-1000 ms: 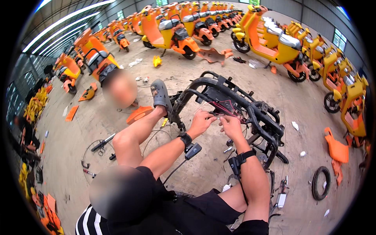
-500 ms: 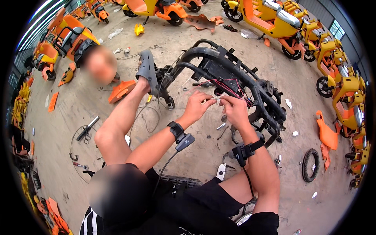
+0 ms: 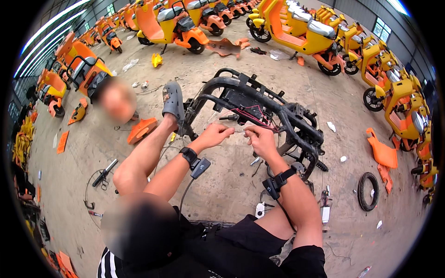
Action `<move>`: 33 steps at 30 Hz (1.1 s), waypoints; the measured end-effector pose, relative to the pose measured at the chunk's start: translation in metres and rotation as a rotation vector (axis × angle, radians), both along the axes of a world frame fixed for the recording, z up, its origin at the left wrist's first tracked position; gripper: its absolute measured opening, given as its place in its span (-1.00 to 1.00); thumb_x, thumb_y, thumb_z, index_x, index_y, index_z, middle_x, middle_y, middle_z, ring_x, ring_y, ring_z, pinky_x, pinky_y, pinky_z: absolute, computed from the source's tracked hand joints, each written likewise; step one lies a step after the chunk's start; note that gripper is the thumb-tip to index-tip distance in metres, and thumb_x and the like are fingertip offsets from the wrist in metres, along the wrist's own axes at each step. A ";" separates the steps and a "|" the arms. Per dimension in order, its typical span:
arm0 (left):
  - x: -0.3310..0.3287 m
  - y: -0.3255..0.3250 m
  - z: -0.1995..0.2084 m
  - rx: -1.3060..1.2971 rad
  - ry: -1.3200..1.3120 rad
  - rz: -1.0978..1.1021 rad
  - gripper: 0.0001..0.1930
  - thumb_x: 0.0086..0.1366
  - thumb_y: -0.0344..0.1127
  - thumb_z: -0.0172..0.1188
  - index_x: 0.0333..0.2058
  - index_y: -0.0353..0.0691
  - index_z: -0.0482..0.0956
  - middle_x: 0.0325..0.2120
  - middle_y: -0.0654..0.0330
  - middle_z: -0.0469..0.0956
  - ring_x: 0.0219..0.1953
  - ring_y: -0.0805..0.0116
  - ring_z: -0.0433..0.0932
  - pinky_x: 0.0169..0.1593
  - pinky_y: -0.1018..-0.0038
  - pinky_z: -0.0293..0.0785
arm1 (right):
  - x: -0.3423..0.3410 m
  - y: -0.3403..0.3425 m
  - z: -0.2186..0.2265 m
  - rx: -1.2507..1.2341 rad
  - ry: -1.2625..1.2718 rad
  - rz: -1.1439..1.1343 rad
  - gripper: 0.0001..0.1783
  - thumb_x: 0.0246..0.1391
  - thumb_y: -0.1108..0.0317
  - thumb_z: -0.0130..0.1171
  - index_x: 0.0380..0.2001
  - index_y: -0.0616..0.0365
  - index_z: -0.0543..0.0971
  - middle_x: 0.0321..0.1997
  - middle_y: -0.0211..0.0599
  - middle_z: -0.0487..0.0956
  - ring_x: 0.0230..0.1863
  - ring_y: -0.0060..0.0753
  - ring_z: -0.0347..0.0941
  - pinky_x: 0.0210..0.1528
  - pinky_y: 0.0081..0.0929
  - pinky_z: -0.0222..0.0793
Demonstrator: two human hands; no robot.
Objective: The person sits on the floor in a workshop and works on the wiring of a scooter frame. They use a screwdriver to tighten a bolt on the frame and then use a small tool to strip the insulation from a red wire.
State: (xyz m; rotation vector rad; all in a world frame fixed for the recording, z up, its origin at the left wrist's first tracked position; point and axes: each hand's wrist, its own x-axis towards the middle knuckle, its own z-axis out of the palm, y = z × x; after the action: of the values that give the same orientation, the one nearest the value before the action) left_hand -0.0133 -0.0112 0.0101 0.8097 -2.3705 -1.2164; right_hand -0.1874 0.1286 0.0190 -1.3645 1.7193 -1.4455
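Note:
My left hand (image 3: 214,135) pinches one end of a short stretch of thin grey cable (image 3: 238,131). Thumb and fingers of my right hand (image 3: 261,141) are closed on its other side, a small gap away. Both hands are held in front of a bare black scooter frame (image 3: 281,111); pink-red wires (image 3: 255,116) hang from the frame just beyond my right hand. Each wrist carries a strapped black device. My fingers hide the cable's ends.
My foot in a grey clog (image 3: 173,101) is against the frame's left end. Around lie a shock absorber (image 3: 105,172), a black tyre (image 3: 368,191), orange panels (image 3: 141,129) and a white-cased part (image 3: 325,213). Rows of yellow-orange scooters (image 3: 296,34) stand behind.
My hands have moved apart, so more of the cable shows between them. The view has tilted up, bringing more of the parked scooters into sight.

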 end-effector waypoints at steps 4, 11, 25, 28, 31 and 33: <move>-0.002 0.001 -0.005 0.010 0.085 -0.027 -0.74 0.26 -0.21 0.25 -0.37 -0.36 0.65 -0.61 0.15 0.52 -0.52 0.44 0.43 -0.41 0.44 0.35 | -0.006 0.005 -0.008 0.069 -0.105 0.018 -0.80 0.17 0.44 0.13 -0.20 0.31 0.64 -0.42 -0.34 0.65 -0.56 -0.59 0.49 -0.46 -0.56 0.40; -0.009 0.014 -0.007 -0.468 0.344 -0.022 -0.88 0.16 -0.37 0.30 -0.39 -0.33 0.64 -0.52 0.10 0.55 -0.40 0.15 0.48 -0.28 0.36 0.39 | -0.012 0.013 -0.001 0.250 -0.091 -0.003 -0.61 0.29 0.16 0.02 -0.27 0.33 0.61 -0.49 -0.29 0.62 -0.58 -0.55 0.50 -0.49 -0.56 0.36; -0.019 -0.013 0.016 -0.356 -0.070 -0.105 -0.80 0.23 -0.30 0.23 -0.33 -0.36 0.63 -0.50 0.04 0.59 -0.38 0.17 0.58 -0.28 0.36 0.46 | -0.005 -0.009 -0.011 0.106 -0.179 -0.058 -0.82 0.19 0.46 0.10 -0.26 0.40 0.58 -0.41 -0.26 0.63 -0.45 -0.55 0.55 -0.41 -0.58 0.45; -0.019 -0.015 0.015 -0.182 -0.019 -0.127 -0.78 0.25 -0.30 0.19 -0.34 -0.38 0.63 -0.51 0.01 0.58 -0.46 0.09 0.55 -0.32 0.32 0.44 | -0.003 -0.007 -0.006 0.076 -0.160 -0.056 -0.82 0.17 0.48 0.11 -0.23 0.41 0.58 -0.41 -0.25 0.63 -0.45 -0.54 0.55 -0.39 -0.58 0.46; -0.022 -0.008 0.021 -0.221 0.047 -0.092 -0.80 0.24 -0.31 0.19 -0.36 -0.37 0.64 -0.50 0.01 0.58 -0.43 0.04 0.52 -0.31 0.28 0.42 | -0.005 -0.004 -0.006 0.067 -0.158 -0.064 -0.78 0.19 0.42 0.12 -0.22 0.40 0.59 -0.43 -0.26 0.63 -0.45 -0.54 0.56 -0.38 -0.57 0.46; -0.018 -0.009 0.014 -0.382 0.119 -0.103 -0.82 0.23 -0.33 0.21 -0.36 -0.35 0.64 -0.51 0.03 0.58 -0.41 0.04 0.49 -0.28 0.28 0.42 | -0.002 -0.004 0.002 0.124 -0.072 -0.020 -0.75 0.20 0.36 0.12 -0.23 0.38 0.59 -0.45 -0.25 0.62 -0.47 -0.54 0.56 -0.40 -0.55 0.46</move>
State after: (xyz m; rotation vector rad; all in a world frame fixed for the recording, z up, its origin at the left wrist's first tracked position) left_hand -0.0313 -0.0203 0.0237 0.4837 -2.4584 -0.7821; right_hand -0.1895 0.1250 0.0213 -1.2194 1.7503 -1.3583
